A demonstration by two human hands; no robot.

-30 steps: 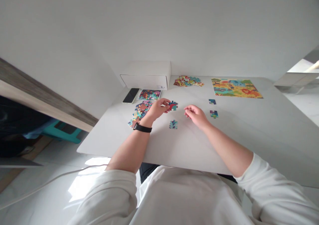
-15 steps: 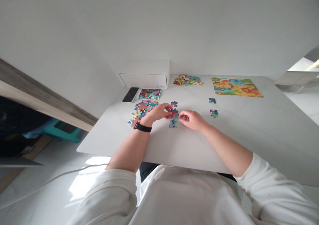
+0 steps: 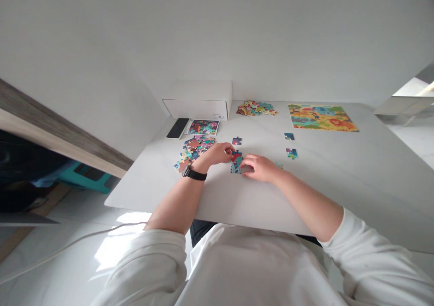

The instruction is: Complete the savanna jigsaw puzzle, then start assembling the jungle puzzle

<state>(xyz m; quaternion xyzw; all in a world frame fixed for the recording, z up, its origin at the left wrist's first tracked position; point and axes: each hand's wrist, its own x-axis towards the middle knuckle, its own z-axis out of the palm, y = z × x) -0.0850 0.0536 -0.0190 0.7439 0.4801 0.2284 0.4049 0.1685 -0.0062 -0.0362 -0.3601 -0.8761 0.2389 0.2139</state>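
Observation:
Two puzzle pieces (image 3: 236, 165), a red and blue one above a teal one, lie together on the white table between my hands. My left hand (image 3: 222, 154), with a black watch at its wrist, has its fingers closed at the upper left edge of the red and blue piece. At the right side of the teal piece is my right hand (image 3: 256, 166), its fingers curled together on that piece's edge. A purple piece (image 3: 237, 141) lies just beyond them, apart from the pair. Beside my left hand spreads a pile of loose pieces (image 3: 194, 148).
A phone (image 3: 178, 128) and a picture card (image 3: 204, 127) lie before a white box (image 3: 198, 108). Farther back are another pile of pieces (image 3: 255, 108) and an animal picture (image 3: 322, 117). Two pieces (image 3: 289, 136) (image 3: 291, 153) lie at right; another shows partly behind my right wrist.
The red and blue piece and the teal piece, apart before, now touch. My right hand has moved slightly nearer to me, down to the teal piece. My left hand has barely moved.

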